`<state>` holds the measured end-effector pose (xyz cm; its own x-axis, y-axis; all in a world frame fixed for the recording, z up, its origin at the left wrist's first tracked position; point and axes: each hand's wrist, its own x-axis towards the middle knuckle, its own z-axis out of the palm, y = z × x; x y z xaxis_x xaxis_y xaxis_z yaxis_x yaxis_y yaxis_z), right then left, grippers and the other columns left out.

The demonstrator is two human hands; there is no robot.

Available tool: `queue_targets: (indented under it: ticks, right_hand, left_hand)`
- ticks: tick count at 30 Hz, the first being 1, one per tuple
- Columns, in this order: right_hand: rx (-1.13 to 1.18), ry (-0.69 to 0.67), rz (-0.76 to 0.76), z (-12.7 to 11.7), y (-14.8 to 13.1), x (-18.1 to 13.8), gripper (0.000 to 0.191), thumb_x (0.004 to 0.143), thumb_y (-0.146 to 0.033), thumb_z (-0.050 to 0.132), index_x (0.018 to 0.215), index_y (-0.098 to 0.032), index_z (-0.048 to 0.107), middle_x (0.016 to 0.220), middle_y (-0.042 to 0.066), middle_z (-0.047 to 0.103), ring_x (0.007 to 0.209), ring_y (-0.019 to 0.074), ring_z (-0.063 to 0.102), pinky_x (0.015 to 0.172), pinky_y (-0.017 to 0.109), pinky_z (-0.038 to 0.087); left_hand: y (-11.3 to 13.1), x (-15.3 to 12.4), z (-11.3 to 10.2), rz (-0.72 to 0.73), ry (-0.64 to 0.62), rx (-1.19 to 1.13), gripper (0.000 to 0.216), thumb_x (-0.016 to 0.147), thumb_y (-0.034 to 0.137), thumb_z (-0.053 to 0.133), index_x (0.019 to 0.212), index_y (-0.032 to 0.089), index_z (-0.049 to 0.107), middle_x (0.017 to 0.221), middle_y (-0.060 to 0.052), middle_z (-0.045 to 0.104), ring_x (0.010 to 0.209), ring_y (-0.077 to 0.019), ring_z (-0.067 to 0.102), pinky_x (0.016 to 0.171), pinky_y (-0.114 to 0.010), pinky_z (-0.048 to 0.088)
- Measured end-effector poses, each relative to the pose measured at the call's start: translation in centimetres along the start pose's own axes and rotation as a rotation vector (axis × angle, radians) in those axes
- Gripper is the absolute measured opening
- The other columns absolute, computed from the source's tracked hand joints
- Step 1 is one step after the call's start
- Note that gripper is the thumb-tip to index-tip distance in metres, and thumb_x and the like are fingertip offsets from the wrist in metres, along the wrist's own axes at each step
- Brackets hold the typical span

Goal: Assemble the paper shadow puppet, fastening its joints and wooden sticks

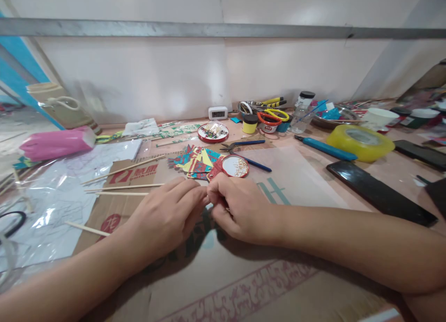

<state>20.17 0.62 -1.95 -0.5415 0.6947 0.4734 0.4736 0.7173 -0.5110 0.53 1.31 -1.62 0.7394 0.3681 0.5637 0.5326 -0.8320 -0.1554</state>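
Note:
My left hand and my right hand meet fingertip to fingertip over the cardboard sheet. Both are closed in a pinch; whatever lies between the fingers is hidden or too small to name. Just beyond them rests a colourful cut-out figure in yellow, turquoise and red, with small fasteners at its joints. A red-rimmed lid holding tiny gold-coloured pieces is right behind my right hand. Pliers with blue handles lie open past the lid. Thin wooden sticks lie beside my left hand, partly covered by it.
Farther back are a dish of small fasteners, a small digital clock and scissors among paint jars. To the right lie a blue cutter, a tape roll and a black phone. A pink pouch sits left.

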Motion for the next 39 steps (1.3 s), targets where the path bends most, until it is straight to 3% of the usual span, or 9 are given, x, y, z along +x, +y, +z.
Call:
queue_targets:
  ticks: [4, 11, 18, 23, 29, 33, 39]
  right_hand:
    - [-0.017, 0.033, -0.032, -0.1, 0.0, 0.0, 0.016, 0.076, -0.012, 0.045, 0.082, -0.024, 0.036, 0.068, -0.003, 0.047, 0.059, 0.0158, 0.040, 0.057, 0.029, 0.026]
    - [-0.035, 0.009, -0.033, -0.1, 0.0, -0.1, 0.015, 0.077, -0.013, 0.044, 0.081, -0.024, 0.035, 0.069, -0.002, 0.047, 0.060, 0.0159, 0.040, 0.057, 0.029, 0.026]
    - [0.008, 0.010, -0.014, -0.1, -0.1, -0.1, 0.015, 0.078, -0.013, 0.044, 0.082, -0.024, 0.035, 0.070, -0.002, 0.047, 0.060, 0.0154, 0.040, 0.057, 0.029, 0.027]
    - [0.197, -0.018, 0.187, 0.2, -0.4, 0.0, 0.016, 0.078, -0.011, 0.045, 0.084, -0.024, 0.037, 0.072, -0.004, 0.047, 0.059, 0.0131, 0.040, 0.056, 0.027, 0.028]
    - [0.710, -0.017, 0.453, 0.7, -0.6, 0.5, 0.017, 0.077, -0.012, 0.046, 0.085, -0.024, 0.038, 0.067, -0.008, 0.036, 0.056, 0.0104, 0.034, 0.051, 0.023, 0.028]
    - [0.806, 0.007, 0.451, 0.7, -0.7, 0.7, 0.017, 0.076, -0.012, 0.047, 0.083, -0.023, 0.037, 0.068, -0.008, 0.035, 0.056, 0.0097, 0.032, 0.051, 0.023, 0.028]
    - [0.772, 0.065, 0.379, 0.5, -0.7, 0.5, 0.015, 0.077, -0.013, 0.049, 0.084, -0.023, 0.040, 0.072, -0.006, 0.040, 0.061, 0.0103, 0.040, 0.055, 0.024, 0.033]
  left_hand:
    - [0.1, 0.4, -0.2, -0.009, -0.008, -0.020, 0.025, 0.097, 0.011, 0.037, 0.087, 0.013, 0.060, 0.086, -0.009, 0.067, 0.077, -0.0194, 0.061, 0.071, -0.030, 0.050]
    - [-0.5, -0.2, 0.1, -0.002, -0.074, 0.032, 0.024, 0.097, 0.012, 0.034, 0.086, 0.018, 0.055, 0.071, -0.001, 0.063, 0.060, -0.0169, 0.058, 0.051, -0.028, 0.043]
    - [-0.2, -0.7, 0.1, -0.015, -0.050, 0.089, 0.020, 0.096, 0.012, 0.036, 0.088, 0.020, 0.052, 0.067, 0.001, 0.060, 0.058, -0.0154, 0.055, 0.051, -0.028, 0.039]
    - [-0.2, -1.0, -0.4, 0.044, -0.045, 0.170, 0.019, 0.096, 0.011, 0.041, 0.097, 0.016, 0.059, 0.077, -0.003, 0.065, 0.067, -0.0182, 0.058, 0.060, -0.032, 0.044]
    - [0.0, -0.3, -1.3, 0.175, -0.013, 0.315, 0.026, 0.098, 0.010, 0.036, 0.104, 0.009, 0.062, 0.079, -0.006, 0.068, 0.066, -0.0200, 0.058, 0.056, -0.034, 0.042]
    - [-0.1, -0.2, -0.9, 0.108, -0.051, 0.252, 0.023, 0.097, 0.009, 0.040, 0.103, 0.011, 0.062, 0.076, -0.004, 0.066, 0.064, -0.0190, 0.057, 0.057, -0.032, 0.043]
    - [-0.1, -0.2, 0.3, -0.059, 0.022, -0.003, 0.023, 0.099, 0.016, 0.040, 0.084, 0.018, 0.057, 0.070, -0.001, 0.066, 0.061, -0.0153, 0.058, 0.056, -0.027, 0.043]
